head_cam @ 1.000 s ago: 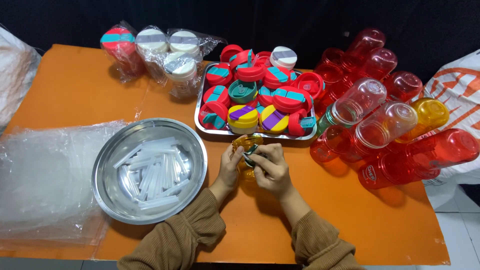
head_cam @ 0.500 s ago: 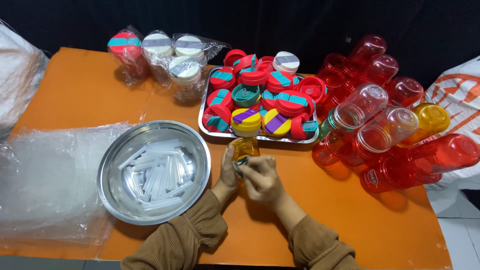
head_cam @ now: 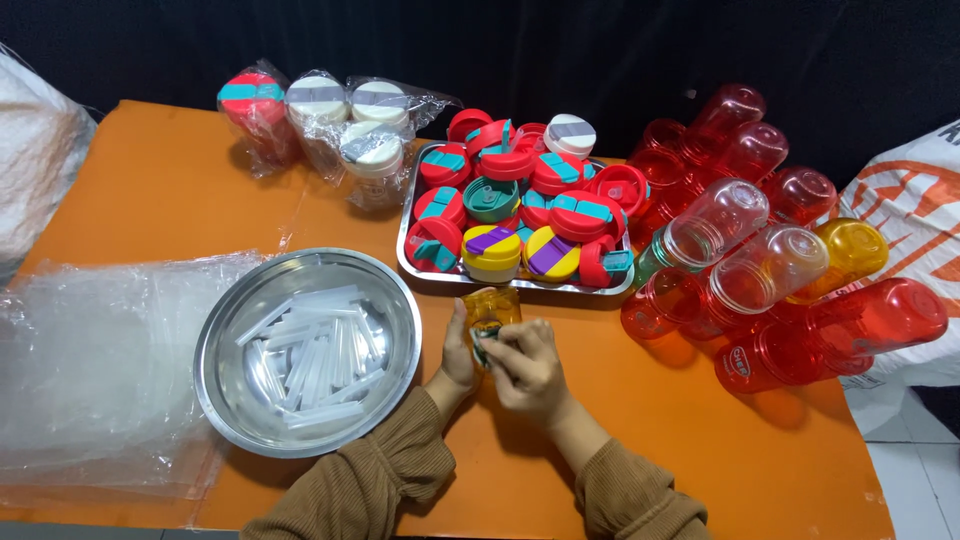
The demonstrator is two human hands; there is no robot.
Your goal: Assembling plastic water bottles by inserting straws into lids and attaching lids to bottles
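Head view looking straight down, and both hands are busy at the middle of the orange table (head_cam: pixel 180 190): the left hand (head_cam: pixel 458 352) is wrapped around a small yellow bottle (head_cam: pixel 492 308), thumb up along its side, and the right hand (head_cam: pixel 522 362) is curled over the bottle's near end, fingertips pinching a green piece (head_cam: pixel 484 345) against it. What exactly that green piece is, I cannot tell; the fingers hide most of it. The bottle lies between the two hands, its far end pointing away from the person. Just beyond the hands sits a metal tray (head_cam: pixel 420 268) piled with lids (head_cam: pixel 520 200) in red, teal, yellow and purple, the nearest yellow ones just past the bottle. To the left of the left hand is a round steel bowl (head_cam: pixel 225 385) full of clear plastic straws (head_cam: pixel 310 355), and further left a flat stack of clear bags (head_cam: pixel 90 370). To the right of the right hand lies a heap of empty bottles (head_cam: pixel 770 270), mostly red, two clear, one amber, all tipped on their sides. Far beyond the hands on the left, wrapped lids in bags (head_cam: pixel 330 120) stand near the table's back edge. Brown sleeves (head_cam: pixel 360 480) cover both forearms.
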